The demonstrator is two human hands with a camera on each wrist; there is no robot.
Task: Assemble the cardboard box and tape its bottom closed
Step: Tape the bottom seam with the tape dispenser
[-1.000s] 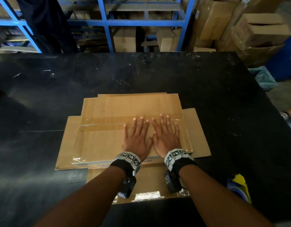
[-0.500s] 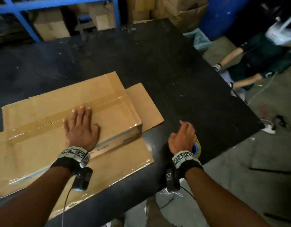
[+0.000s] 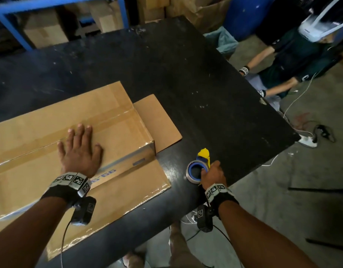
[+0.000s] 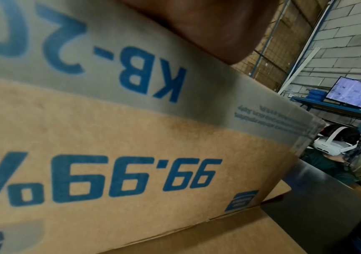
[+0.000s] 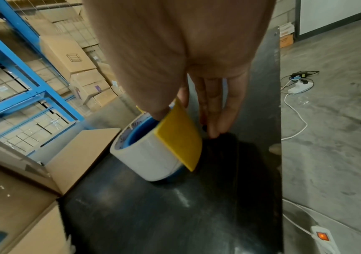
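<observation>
The cardboard box lies bottom-up on the black table, a strip of clear tape along its centre seam and its flaps spread flat around it. My left hand presses flat on the taped face, fingers straight; the left wrist view shows the box's printed side under the palm. To the right of the box, by the table's front edge, my right hand grips a yellow tape dispenser. Its thumb sits in the blue core of the tape roll and its fingers reach down behind the yellow plate.
Another person with a white headset sits on the floor past the table's right edge. Blue shelving with stacked cartons stands behind the table. Cables and a power strip lie on the concrete floor at the right.
My right hand left the box, swung right to the table's front edge and took hold of the tape dispenser. The left hand stayed pressed on the box. The head view turned right.
</observation>
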